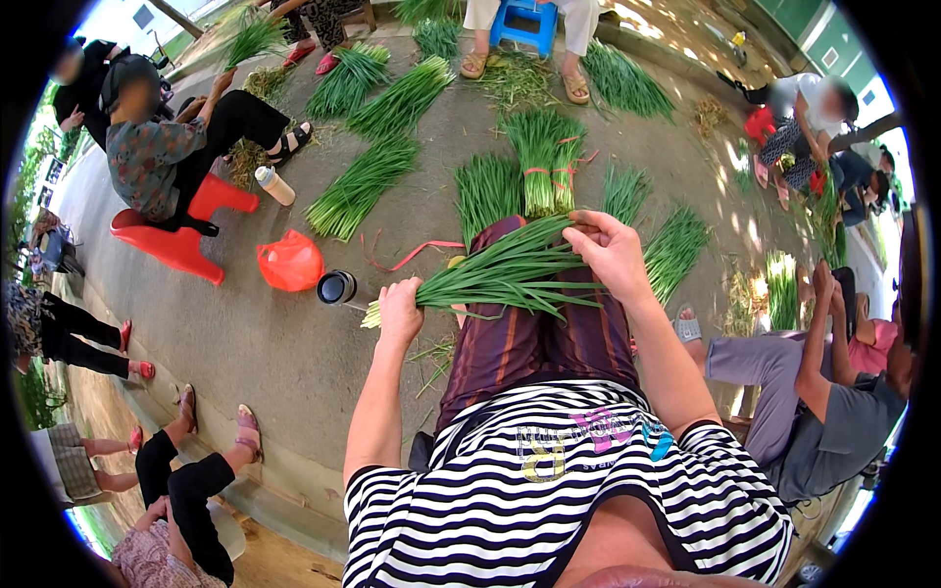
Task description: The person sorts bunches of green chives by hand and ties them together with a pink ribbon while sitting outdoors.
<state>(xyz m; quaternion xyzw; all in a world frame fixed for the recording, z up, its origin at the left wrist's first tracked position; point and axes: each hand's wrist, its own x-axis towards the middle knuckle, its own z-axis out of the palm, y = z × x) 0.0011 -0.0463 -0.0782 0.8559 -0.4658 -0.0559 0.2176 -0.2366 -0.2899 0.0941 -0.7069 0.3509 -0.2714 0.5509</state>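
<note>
My left hand (401, 310) is closed round the pale stem end of a bunch of garlic chives (500, 273), held across my lap. At the leafy end, my right hand (604, 246) has thumb and fingertips together at the leaf tips; whether it pinches a leaf is hard to tell. Beyond my knees, two bundles of chives (540, 165) tied with pink ribbon lie on the ground, with a loose pile of chives (487, 192) beside them. A loose pink ribbon (423, 253) lies left of my knees.
A dark-topped flask (338, 288), an orange plastic bag (290, 261) and a cream bottle (275, 185) stand to the left. A person sits on a red plastic stool (169, 242). More chive piles (364, 187) lie ahead. People sit close on the right, some handling chives, and across by a blue stool (525, 28).
</note>
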